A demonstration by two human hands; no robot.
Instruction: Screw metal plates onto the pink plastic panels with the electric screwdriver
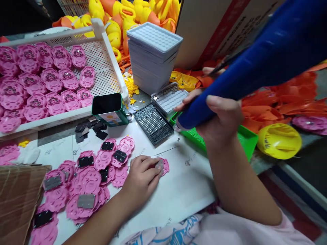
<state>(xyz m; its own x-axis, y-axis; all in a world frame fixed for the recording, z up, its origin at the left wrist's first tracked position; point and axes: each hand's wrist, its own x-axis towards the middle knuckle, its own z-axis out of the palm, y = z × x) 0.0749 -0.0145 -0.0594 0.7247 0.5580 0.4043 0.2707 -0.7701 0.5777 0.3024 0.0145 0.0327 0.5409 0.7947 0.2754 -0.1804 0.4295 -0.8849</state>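
Observation:
My left hand (pixel 140 178) presses a small pink plastic part (pixel 166 166) with a grey plate against the white work surface; its fingers cover much of the part. My right hand (pixel 221 115) is closed around a thick blue electric screwdriver (pixel 219 90), which slants down to the left. The tool's tip is above the surface, beside the right corner of a black perforated tray (pixel 160 131) of small screws. Left of my left hand lies a loose pile of pink parts (pixel 88 182), several with black or grey plates on them.
A white crate (pixel 112 68) of pink parts stands at upper left, near a green tin (pixel 108 110) and loose black plates (pixel 89 129). Stacked white trays (pixel 153 61) rise at the back. A green tray (pixel 246 141) and yellow bowl-like piece (pixel 279 141) sit right; cardboard (pixel 20 200) borders the left.

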